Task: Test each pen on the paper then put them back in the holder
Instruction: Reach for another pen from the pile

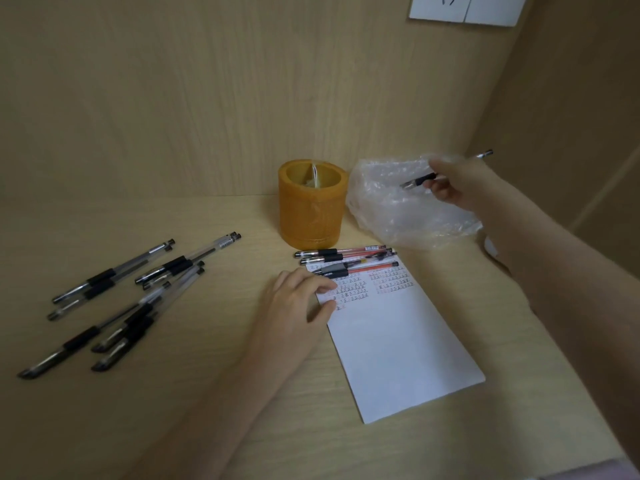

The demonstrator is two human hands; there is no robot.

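Note:
A white paper sheet (398,348) lies on the desk with small marks in black and red near its top. My left hand (294,299) rests flat on the sheet's upper left corner, fingers spread, holding nothing. My right hand (457,183) is raised over a plastic bag and grips a black-grip pen (420,180), its tip pointing left toward the orange pen holder (311,206). Several red pens (346,259) lie across the paper's top edge. Several black pens (121,296) lie scattered at the left of the desk.
A crumpled clear plastic bag (405,209) sits right of the holder, against the back wall. The holder has a divider inside. A white wall socket (464,8) is mounted high on the wooden back panel. A side wall closes the desk on the right.

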